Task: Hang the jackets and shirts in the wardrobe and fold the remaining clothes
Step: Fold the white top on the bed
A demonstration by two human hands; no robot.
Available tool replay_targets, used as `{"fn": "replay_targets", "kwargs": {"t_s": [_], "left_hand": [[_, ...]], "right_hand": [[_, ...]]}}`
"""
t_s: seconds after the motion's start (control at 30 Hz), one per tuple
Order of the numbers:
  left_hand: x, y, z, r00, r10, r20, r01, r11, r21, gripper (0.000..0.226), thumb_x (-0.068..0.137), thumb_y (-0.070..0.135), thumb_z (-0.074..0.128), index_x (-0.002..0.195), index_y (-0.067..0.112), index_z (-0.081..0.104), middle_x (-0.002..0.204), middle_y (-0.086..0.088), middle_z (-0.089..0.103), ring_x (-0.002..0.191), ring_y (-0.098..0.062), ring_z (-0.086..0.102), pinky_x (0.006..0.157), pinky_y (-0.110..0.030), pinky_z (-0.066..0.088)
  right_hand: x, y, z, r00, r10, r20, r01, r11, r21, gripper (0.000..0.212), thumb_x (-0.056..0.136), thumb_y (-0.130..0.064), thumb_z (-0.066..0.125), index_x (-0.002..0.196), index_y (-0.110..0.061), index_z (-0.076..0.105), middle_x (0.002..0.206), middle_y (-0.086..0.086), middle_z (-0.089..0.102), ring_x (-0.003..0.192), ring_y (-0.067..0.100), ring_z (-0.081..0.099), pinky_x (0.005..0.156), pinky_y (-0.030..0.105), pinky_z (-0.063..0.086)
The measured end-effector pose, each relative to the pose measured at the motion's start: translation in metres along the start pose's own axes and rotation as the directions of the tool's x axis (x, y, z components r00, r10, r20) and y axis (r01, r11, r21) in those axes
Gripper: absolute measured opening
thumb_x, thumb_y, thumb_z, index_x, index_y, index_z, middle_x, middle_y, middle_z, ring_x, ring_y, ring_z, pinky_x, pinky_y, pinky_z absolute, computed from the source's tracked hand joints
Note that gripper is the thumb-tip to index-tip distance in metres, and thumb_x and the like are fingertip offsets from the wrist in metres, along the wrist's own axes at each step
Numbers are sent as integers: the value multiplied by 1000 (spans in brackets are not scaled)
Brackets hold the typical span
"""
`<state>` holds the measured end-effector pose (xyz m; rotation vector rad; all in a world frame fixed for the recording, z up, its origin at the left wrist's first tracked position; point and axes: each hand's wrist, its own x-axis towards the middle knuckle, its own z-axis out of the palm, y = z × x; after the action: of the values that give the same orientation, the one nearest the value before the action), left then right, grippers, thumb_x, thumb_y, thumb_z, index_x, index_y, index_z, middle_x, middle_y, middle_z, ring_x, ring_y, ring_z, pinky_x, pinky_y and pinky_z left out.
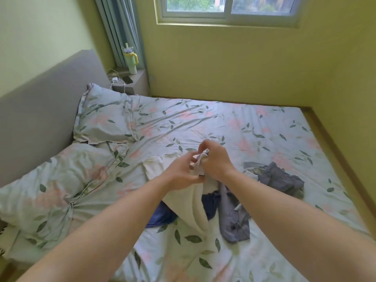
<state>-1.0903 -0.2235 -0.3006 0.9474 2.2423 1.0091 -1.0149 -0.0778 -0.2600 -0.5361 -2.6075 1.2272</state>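
Your left hand (181, 174) and right hand (215, 159) are both pinching the top of a cream-white cloth garment (195, 210), holding it above the floral-sheeted bed (223, 123), just beside crumpled grey clothes (282, 178).

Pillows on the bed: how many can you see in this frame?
2. The far pillow lies against the grey headboard; the near pillow lies beside it, closer to the camera. More could lie outside the frame at lower left.

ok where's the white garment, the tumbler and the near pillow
white garment (196, 212), head view, hanging lower fold
tumbler (130, 63), head view, green body
near pillow (61, 190), head view, middle of its top
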Motion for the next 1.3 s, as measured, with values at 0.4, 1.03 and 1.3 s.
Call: {"fn": "replay_targets", "kwargs": {"t_s": [0.4,1.03,1.3], "left_hand": [[33,164,-95,887,144,-439,-205,974,-94,21,83,3,52,84,17,68,66,-6,69,59,-33,70,52,-39,60],[51,141,-232,521,-141,-842,70,990,-123,17,101,24,55,107,8,57,98,-9,63,96,-34,68,82,-47,60],[64,78,-246,563,-294,-773,6,936,-352,14,104,30,51,96,19,47,96,-7,59,84,-26,59,82,-44,57]], "right_hand": [[-3,-29,-68,972,142,187,-187,949,253,77,70,-24,82,136,-33,42,128,-9,54,114,15,58,91,39,56],[18,-13,-162,556,681,476,-368,716,-594,33,75,8,59,106,-2,66,112,24,69,102,44,69,87,57,58],[85,-5,-176,916,273,-293,-336,922,-192,19,94,-9,33,110,-8,43,100,12,51,91,32,50,73,36,37]]}}
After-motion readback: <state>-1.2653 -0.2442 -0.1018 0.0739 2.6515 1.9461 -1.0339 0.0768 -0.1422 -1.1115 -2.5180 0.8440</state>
